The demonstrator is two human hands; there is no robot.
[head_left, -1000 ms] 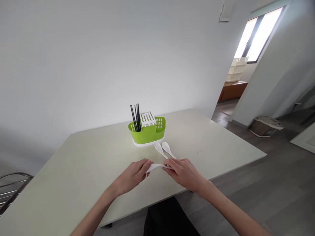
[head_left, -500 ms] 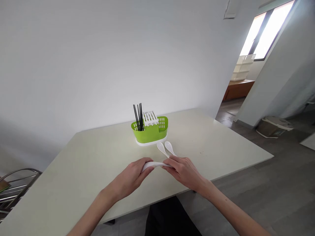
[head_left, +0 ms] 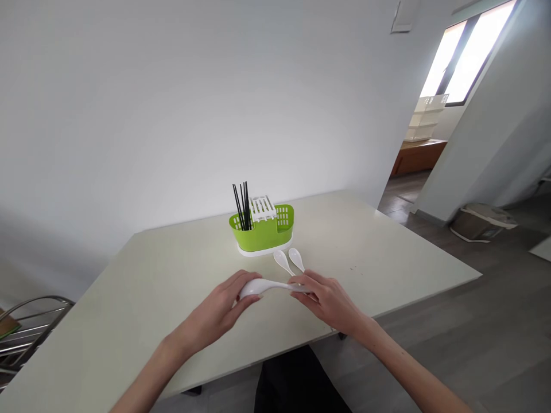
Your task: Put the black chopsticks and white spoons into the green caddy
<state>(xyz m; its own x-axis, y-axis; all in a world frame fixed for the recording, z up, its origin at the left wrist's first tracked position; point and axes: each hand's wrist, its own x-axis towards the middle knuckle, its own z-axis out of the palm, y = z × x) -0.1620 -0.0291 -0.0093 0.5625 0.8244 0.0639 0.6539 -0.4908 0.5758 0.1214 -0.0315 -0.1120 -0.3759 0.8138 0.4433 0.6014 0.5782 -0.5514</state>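
A white soup spoon (head_left: 255,286) is held sideways between both hands above the table. My left hand (head_left: 224,303) pinches its bowl end, thumb below and fingers above. Around the handle end, my right hand (head_left: 325,297) is closed, covering part of it. Just beyond lie two more white spoons, a left one (head_left: 281,260) and a right one (head_left: 297,258), bowls pointing away from me; the right hand hides their handle ends. Behind them stands a green cutlery holder (head_left: 263,240) on a white base, with black chopsticks (head_left: 243,209) upright in its left part.
A white slatted rack (head_left: 262,207) sits on the middle of the holder. The pale table (head_left: 172,287) meets the wall at the back. A metal-framed chair (head_left: 34,332) is at the left, and a lidded bin (head_left: 480,222) stands on the floor at the right.
My left hand has shifted a little left, toward the tip of the spoon's bowl, so more of the spoon shows between the hands. My right hand has moved slightly right.
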